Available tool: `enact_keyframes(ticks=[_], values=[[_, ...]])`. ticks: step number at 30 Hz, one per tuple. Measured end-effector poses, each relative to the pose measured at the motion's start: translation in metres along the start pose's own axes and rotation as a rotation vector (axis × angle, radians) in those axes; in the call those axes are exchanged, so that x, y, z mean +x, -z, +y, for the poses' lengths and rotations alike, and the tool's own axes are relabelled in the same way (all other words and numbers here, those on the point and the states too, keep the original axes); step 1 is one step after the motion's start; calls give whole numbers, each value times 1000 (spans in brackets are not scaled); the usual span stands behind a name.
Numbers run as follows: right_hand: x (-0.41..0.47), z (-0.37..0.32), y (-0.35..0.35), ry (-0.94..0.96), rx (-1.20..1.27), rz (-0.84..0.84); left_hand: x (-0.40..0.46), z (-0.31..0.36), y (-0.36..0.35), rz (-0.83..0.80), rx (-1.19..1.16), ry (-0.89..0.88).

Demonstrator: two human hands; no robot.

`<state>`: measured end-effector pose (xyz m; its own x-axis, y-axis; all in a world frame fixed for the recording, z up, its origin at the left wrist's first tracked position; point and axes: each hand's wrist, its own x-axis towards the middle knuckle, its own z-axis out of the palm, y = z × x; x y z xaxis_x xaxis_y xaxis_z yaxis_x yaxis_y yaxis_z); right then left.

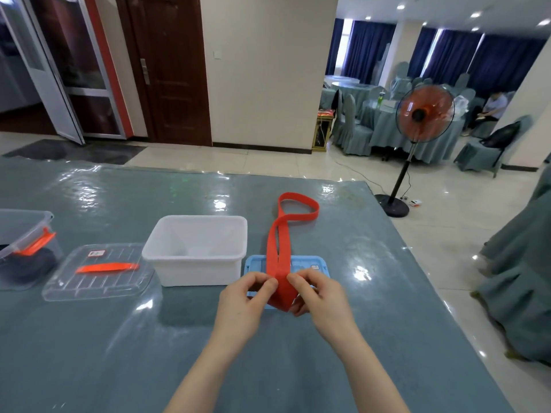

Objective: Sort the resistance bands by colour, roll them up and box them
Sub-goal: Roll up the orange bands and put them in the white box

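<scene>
1. We see both hands meeting at the near end of a red resistance band [278, 248], over the near-centre of the table [119, 353].
2. Left hand [246, 296]: fingers curled, thumb and fingertips pinching the band's left edge at the near fold.
3. Right hand [317, 295]: fingers curled too, pinching the band's right edge; the near end looks folded or just started into a roll between the two hands.
4. The band runs away from us, lies across a blue lid [313, 265], then crosses itself and opens into a loop flat on the table at the far end.
5. White box [196, 251] sits open just left of the blue lid; we see nothing inside it.
6. Further left, a clear lid [98, 272] with an orange handle lies flat on the table.
7. At the left edge, a clear bin [21, 234] with an orange latch holds something dark; we cannot tell what.
8. Off the table, far right, a standing fan [425, 113] on the tiled floor.
</scene>
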<state>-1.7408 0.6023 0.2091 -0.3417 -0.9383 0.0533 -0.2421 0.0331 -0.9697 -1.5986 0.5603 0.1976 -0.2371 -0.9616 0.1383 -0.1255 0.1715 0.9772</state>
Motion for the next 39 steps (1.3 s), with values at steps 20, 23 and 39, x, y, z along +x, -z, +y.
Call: enact_keyframes(ticks=[20,23,39], values=[[14,-1,-19,-87,317,145,11,-12,-13,157,219,-247],[13,-4,-17,-76,285,121,15,-17,-11,188,300,-326],[23,-14,-31,-134,304,32,12,-23,10,201,214,-375]])
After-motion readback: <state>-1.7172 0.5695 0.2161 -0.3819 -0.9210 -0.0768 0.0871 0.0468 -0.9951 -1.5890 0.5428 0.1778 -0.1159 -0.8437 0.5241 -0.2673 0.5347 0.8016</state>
